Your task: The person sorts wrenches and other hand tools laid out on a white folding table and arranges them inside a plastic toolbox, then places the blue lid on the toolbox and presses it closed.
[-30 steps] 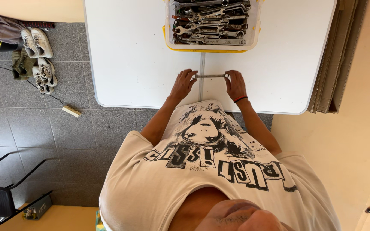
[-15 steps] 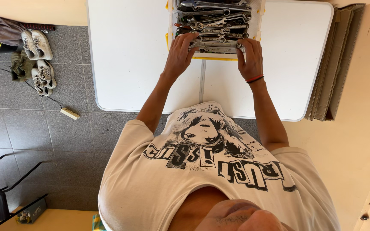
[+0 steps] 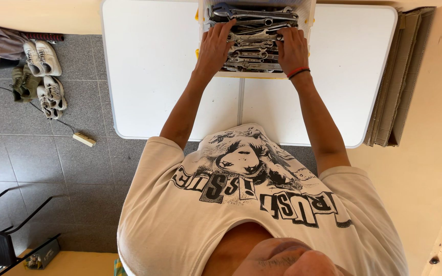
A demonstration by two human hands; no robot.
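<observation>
Both hands are inside a white plastic tub with a yellow rim [image 3: 199, 30] that sits at the far middle of the white folding bench [image 3: 149, 76]. The tub is filled with a pile of steel spanners and wrenches [image 3: 254, 38], lying mostly crosswise and stacked on one another.

The hand at the left of the picture [image 3: 213, 48] lies on the left end of the pile, fingers curled down among the tools; whether it grips one of them cannot be told, as the fingertips are hidden in the metal. The hand at the right of the picture [image 3: 292, 50], with a red and black band at the wrist [image 3: 297, 72], rests on the right end of the same pile, fingers bent over the spanners, and its grip cannot be made out either. Between the two hands the spanners are bare, and a large adjustable wrench [image 3: 251, 11] lies across the far side of the tub.

The bench has a seam down its middle [image 3: 240, 107] running from the tub toward the person. On the grey tiled floor [image 3: 78, 153] to one side lie several pairs of white and olive shoes [image 3: 42, 71], a cable with a small white box [image 3: 84, 139], and a black metal chair frame [image 3: 1, 240]. Flattened brown cardboard [image 3: 397, 76] leans against the wall just beside the bench.
</observation>
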